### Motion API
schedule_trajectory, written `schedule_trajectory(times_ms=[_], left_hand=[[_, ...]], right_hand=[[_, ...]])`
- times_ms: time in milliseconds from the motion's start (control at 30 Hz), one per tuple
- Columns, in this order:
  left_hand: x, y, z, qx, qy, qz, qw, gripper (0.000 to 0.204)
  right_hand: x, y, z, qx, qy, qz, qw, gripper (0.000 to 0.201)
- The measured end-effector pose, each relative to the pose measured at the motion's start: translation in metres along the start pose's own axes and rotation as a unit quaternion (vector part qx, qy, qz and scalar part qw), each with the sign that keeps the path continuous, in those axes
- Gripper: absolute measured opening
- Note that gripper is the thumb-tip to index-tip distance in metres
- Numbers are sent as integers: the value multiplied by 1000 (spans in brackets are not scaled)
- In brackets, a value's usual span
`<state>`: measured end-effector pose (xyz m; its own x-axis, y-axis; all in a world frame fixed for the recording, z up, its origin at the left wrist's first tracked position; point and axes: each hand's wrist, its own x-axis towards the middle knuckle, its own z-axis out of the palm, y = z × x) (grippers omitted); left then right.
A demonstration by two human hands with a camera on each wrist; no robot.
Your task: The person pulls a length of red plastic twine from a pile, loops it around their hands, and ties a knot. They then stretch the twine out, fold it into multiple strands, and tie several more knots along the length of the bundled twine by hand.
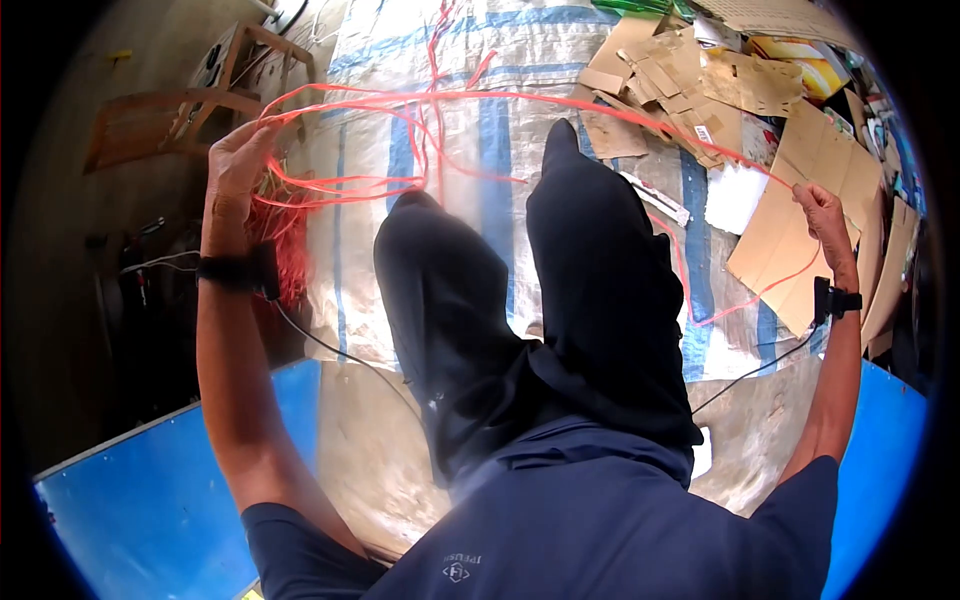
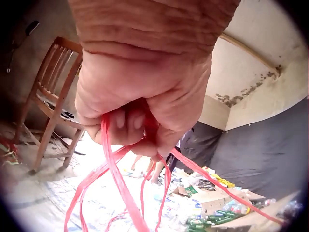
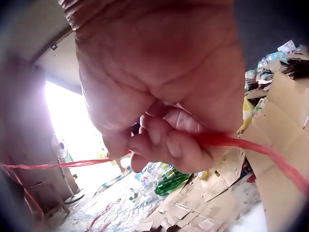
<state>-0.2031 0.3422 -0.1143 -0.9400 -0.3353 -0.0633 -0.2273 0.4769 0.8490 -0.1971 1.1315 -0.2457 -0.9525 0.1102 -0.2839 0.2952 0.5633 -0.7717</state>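
Note:
Long strands of red plastic twine (image 1: 560, 100) stretch between the two raised hands. At the left, the left hand (image 1: 243, 160) grips several loops; in the left wrist view its curled fingers (image 2: 128, 125) hold them, and strands hang down. Far to the right, the right hand (image 1: 826, 218) pinches the twine, and a loose length droops from it toward the sheet. In the right wrist view the twine (image 3: 260, 151) passes through the right hand's curled fingers (image 3: 169, 145). Below the left hand lies a red bundle of twine (image 1: 283, 245).
A white and blue striped woven sheet (image 1: 365, 60) covers the floor. Flattened cardboard (image 1: 790, 230) and scraps are heaped at the right. A wooden chair (image 1: 235, 95) is at the upper left, and green bottles (image 3: 171, 182) lie beyond the cardboard. The person's knees are in the middle.

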Motion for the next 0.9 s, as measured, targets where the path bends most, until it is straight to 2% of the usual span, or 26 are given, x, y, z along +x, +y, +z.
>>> schedule_trajectory(times_ms=[133, 267, 400, 500, 600, 667, 733, 900], left_hand=[[-4, -16, -26, -24, 9, -12, 1000, 21], [-11, -26, -29, -36, 5, -10, 999, 20], [-21, -14, -4, -53, 9, -24, 998, 19], [-27, 7, 14, -54, -36, 24, 998, 17], [-25, 23, 28, -80, -55, 23, 995, 16], [-22, 33, 41, -68, -53, 35, 996, 16], [-16, 43, 52, -70, -46, 9, 996, 15], [-4, 69, 86, -92, -80, 33, 992, 16]], right_hand=[[-1, -3, 12, -20, -31, 3, 999, 35], [3, -7, 24, -21, -22, 13, 999, 36], [7, -13, 29, -41, 6, 17, 999, 34], [4, -21, 31, -5, -15, 4, 1000, 32], [1, -13, 32, 31, 3, 6, 999, 32], [-2, -4, 29, 43, 0, 22, 999, 32], [-3, 12, 24, 23, 10, 41, 999, 31], [-3, 51, 10, 30, 43, 60, 997, 32]])
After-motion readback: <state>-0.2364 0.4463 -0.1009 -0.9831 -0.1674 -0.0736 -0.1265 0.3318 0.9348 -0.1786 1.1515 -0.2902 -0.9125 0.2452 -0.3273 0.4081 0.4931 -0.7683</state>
